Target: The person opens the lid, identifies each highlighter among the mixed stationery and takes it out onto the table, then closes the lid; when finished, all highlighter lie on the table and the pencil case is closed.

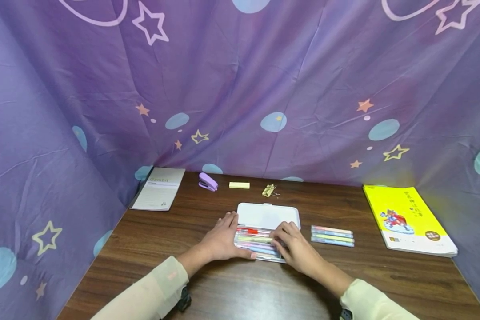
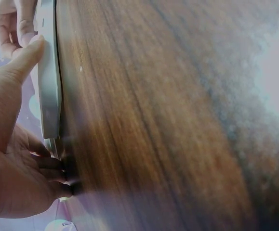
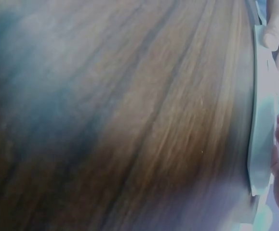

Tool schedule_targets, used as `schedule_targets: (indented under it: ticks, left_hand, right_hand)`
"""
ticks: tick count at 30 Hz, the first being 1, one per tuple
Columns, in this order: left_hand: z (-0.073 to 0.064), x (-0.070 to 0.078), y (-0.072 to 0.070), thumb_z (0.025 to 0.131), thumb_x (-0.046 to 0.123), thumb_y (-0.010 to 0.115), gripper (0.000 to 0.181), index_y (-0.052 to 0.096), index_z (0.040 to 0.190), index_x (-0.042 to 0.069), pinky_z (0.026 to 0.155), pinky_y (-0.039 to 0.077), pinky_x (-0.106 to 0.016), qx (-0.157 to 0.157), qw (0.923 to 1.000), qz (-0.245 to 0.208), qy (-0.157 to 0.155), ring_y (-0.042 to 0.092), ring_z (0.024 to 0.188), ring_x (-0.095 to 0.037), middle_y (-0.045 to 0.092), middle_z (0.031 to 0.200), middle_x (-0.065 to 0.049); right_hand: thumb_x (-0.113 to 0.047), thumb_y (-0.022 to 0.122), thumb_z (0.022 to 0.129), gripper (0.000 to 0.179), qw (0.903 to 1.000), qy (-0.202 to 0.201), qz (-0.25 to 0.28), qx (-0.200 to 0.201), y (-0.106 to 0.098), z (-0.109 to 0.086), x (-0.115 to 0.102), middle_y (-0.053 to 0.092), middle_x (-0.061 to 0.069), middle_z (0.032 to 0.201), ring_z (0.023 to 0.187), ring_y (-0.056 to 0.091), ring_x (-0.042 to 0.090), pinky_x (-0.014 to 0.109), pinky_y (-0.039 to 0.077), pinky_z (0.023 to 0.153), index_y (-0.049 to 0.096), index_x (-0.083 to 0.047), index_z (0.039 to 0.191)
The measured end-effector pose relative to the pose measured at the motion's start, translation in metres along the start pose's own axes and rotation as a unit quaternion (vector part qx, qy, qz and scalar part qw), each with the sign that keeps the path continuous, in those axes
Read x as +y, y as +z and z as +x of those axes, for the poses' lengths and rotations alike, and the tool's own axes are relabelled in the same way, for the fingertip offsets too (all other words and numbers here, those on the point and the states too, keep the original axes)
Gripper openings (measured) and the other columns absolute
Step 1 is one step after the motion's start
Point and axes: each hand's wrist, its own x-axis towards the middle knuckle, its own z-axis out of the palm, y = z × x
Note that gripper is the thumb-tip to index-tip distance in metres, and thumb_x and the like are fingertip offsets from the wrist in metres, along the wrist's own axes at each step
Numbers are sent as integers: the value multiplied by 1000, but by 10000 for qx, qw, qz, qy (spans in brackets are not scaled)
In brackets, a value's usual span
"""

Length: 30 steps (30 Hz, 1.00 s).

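Left hand [image 1: 223,240], fingers extended, against opened white rectangular plastic case [image 1: 264,216], right hand [image 1: 297,249], fingers bent over slim multicoloured pens [image 1: 257,239], can't tell grasp.

Cream left sleeve [image 1: 154,282] at seven o'clock, faint pink mark [image 1: 172,275] near its cuff [image 1: 178,268]; cream right sleeve [image 1: 370,300] at five; black devices [image 1: 184,299] [image 1: 346,314] beside both.

purple starry cloth [image 1: 232,89] walls, dark wood-grain table [image 1: 144,240], whitish glare [image 1: 258,304]
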Motion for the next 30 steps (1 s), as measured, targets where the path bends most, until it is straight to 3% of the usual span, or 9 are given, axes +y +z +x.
schedule_targets:
  ticks: [9, 18, 30]
  left_hand:
    - [-1, 2, 0, 79, 81, 83, 142, 20, 175, -3, 140, 25, -53, -28, 10000, 46, -26, 18, 173, -40, 21, 183, -24]
    - [-1, 2, 0, 78, 83, 82, 143, 21, 174, -3, 140, 26, -54, -37, 10000, 90, -11, 19, 173, -40, 22, 183, -24]
    - [2, 0, 1, 78, 84, 81, 144, 20, 174, -5, 141, 24, -52, 17, 9998, 175, 39, 20, 173, -40, 22, 183, -25]
  right_hand:
    - [-13, 86, 94, 16, 9995, -138, 107, -279, 6, 10, -6, 72, -6, 103, 95, 64, 8, 29, 61, 81, 77, -12, 107]
    - [-26, 87, 95, 15, 9940, 25, -751, -790, 15, 33, -23, 71, -5, 100, 95, 60, 14, 33, 46, 79, 77, -18, 103]
    - [-31, 88, 94, 15, 9860, -492, -1400, -764, 19, 47, -29, 65, -5, 103, 95, 56, 16, 41, 46, 83, 79, -21, 102]
